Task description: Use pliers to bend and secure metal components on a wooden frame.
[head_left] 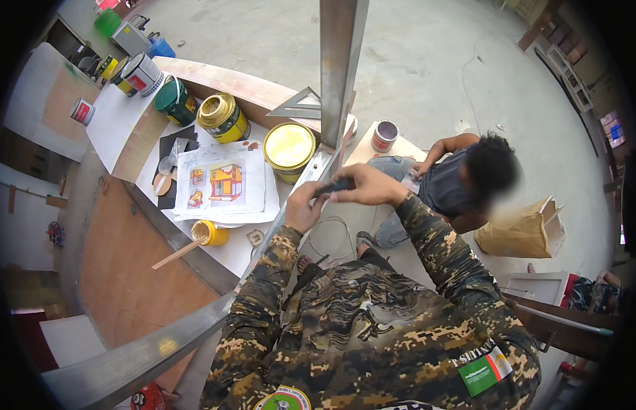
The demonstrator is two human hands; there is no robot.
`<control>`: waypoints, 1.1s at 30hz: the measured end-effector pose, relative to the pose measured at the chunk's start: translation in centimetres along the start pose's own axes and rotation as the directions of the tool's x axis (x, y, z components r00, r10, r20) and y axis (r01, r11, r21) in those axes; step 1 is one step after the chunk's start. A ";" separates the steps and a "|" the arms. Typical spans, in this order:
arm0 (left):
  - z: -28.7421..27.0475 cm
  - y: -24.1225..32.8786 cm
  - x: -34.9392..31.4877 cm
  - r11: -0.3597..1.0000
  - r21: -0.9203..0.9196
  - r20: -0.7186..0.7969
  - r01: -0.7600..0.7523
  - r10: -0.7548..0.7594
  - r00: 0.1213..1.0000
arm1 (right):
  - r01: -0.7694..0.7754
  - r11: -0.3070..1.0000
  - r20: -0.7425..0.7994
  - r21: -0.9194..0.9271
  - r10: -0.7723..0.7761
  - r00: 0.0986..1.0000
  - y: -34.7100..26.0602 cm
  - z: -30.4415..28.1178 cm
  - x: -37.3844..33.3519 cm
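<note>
My left hand (302, 209) and my right hand (369, 185) meet in front of me, both closed on a small dark object (337, 186). Its kind cannot be made out, as fingers cover much of it. Right beside the hands, a metal upright (340, 75) joins a metal rail (150, 348) that slants to the lower left. A yellow-rimmed paint can (289, 147) with a pale yellow top stands just left of the upright. Farther left, printed sheets (224, 183) with coloured drawings of a booth lie on the white work surface.
Nearby stand an open gold-topped can (222, 116), a green pail (174, 102) and a yellow jar (210, 234) with a wooden stick. A triangular square (297, 104) lies behind. On the right, a person (454, 171) sits low beside a paint can (385, 137) and a brown paper bag (519, 232).
</note>
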State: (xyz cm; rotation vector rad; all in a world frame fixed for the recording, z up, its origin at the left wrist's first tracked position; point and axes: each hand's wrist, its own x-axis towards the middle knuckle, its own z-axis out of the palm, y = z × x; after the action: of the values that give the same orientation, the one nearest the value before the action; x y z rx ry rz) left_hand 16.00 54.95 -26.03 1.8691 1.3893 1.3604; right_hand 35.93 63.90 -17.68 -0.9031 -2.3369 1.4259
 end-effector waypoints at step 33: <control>-0.1 -6.7 8.7 0.920 -0.175 0.017 0.352 -0.355 0.935 | -0.125 0.979 -0.489 -0.164 0.030 0.872 -0.9 1.1 5.0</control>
State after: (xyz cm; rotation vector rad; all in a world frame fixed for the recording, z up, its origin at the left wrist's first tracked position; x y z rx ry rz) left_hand 12.91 65.35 -27.42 1.4139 1.4754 1.2665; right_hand 31.10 65.95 -17.93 -1.2529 -2.0850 0.8683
